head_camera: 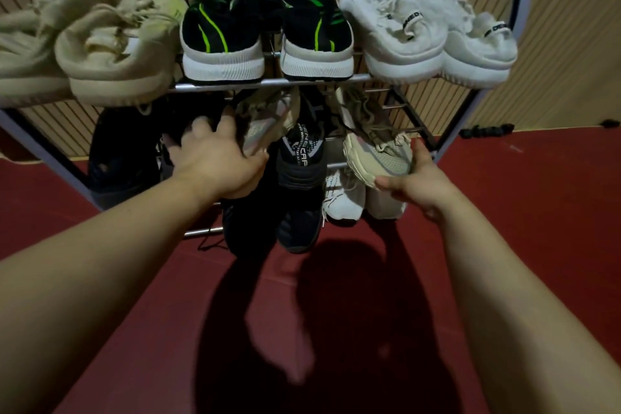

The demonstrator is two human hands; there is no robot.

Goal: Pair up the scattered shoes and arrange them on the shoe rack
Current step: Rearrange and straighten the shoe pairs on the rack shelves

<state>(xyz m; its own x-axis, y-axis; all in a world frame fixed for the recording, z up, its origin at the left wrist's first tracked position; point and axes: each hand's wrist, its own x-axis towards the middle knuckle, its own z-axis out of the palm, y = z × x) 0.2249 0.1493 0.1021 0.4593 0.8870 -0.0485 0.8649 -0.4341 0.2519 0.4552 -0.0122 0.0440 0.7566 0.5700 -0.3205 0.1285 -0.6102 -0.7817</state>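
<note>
A metal shoe rack [268, 83] stands against a slatted wall. Its top shelf carries a beige knit pair [111, 54], a black-and-green pair [265, 30] and a white pair [433, 33]. On the middle shelf my right hand [418, 183] grips the heel of a beige laced shoe [376, 148], thumb under the sole. My left hand [218, 161] reaches in with fingers spread and straight, touching a beige-and-pink shoe [268, 118] beside dark shoes [124, 158]. A black shoe with white lettering [300, 158] sits between my hands.
The lowest shelf holds black shoes [295, 228] and white shoes [346, 202]. Dark red flooring [504, 212] spreads in front of the rack, with my shadow on it. A small black object [484, 131] lies by the wall at right.
</note>
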